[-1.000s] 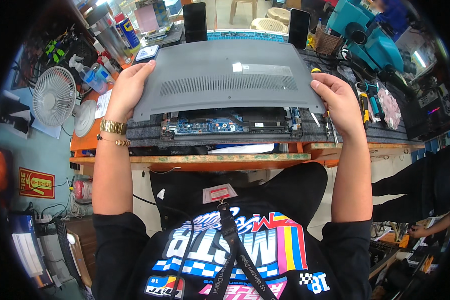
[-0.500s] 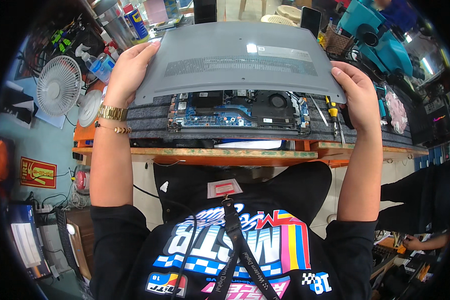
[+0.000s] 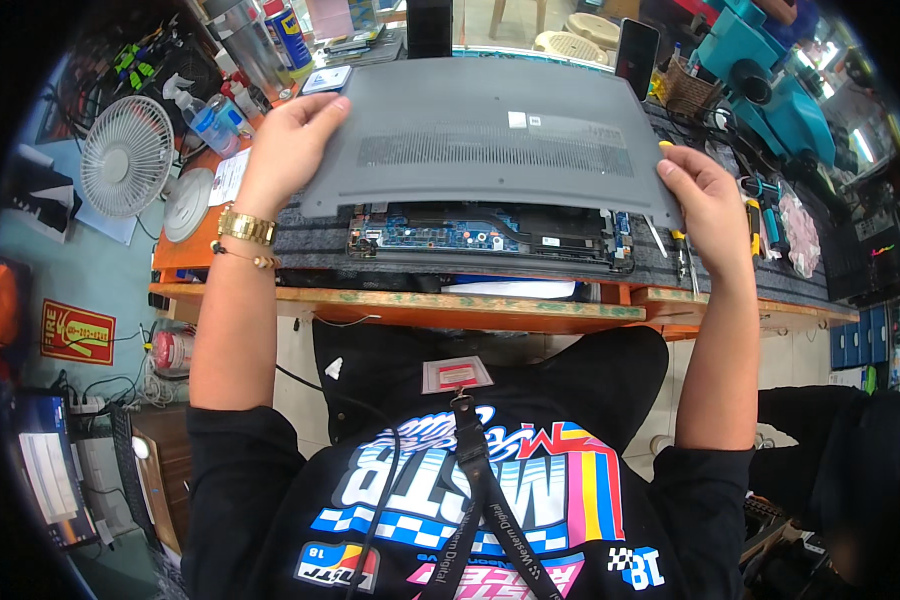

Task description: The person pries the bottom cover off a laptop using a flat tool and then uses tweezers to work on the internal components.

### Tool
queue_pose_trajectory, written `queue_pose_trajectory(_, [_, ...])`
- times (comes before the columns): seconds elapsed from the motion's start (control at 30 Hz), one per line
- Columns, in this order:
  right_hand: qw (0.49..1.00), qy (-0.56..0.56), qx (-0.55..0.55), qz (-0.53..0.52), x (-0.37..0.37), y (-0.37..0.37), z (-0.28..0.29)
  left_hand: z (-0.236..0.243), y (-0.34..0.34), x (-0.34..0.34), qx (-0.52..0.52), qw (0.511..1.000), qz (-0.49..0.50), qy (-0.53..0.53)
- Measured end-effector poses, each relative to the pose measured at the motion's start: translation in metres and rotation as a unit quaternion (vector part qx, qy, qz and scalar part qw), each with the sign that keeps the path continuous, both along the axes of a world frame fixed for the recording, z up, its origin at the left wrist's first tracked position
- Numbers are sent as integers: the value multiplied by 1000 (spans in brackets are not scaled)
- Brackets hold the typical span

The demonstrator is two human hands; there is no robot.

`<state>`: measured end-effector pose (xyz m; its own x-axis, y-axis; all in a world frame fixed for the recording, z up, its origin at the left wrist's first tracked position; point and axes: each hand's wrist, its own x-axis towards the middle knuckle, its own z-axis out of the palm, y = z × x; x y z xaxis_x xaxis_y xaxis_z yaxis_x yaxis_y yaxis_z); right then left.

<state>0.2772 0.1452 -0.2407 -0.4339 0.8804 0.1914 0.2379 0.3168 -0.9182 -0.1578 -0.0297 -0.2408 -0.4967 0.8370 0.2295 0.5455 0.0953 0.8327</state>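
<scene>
A grey laptop bottom cover (image 3: 450,110) with a vent grille is held up between my two hands. Its left edge is pinched by my left hand (image 3: 295,140), thumb on top. On the right edge, near the front corner, my right hand (image 3: 705,195) is closed in the same way. Under the cover lies the opened laptop (image 3: 490,240), with its blue circuit board showing along the near side. The cover hides the laptop's far part. Whether the two touch, I cannot tell.
The laptop lies on a dark grey mat (image 3: 320,235) on a wooden bench (image 3: 420,302). Right of it are screwdrivers (image 3: 681,255) and a pink cloth-like bundle (image 3: 802,225). A teal microscope (image 3: 760,80) stands far right. Left are a white fan (image 3: 125,155) and a spray bottle (image 3: 205,125).
Both hands have brought the cover lower and nearer over the laptop, so its fan is now hidden. My left hand has shifted slightly right. The grip stays the same.
</scene>
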Motion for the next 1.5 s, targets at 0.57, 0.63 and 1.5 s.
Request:
queue_pose_trajectory(0.57, [981,-157,89,-68,-6,-27,-77,-69,-18,45,39,940,42,338])
queue_pose_trajectory(0.63, [981,-140,109,-82,-4,-25,-84,-68,-18,49,17,945,46,323])
queue_pose_trajectory(1.5, [977,-174,88,-89,-7,-23,-82,-68,-15,46,39,941,41,333])
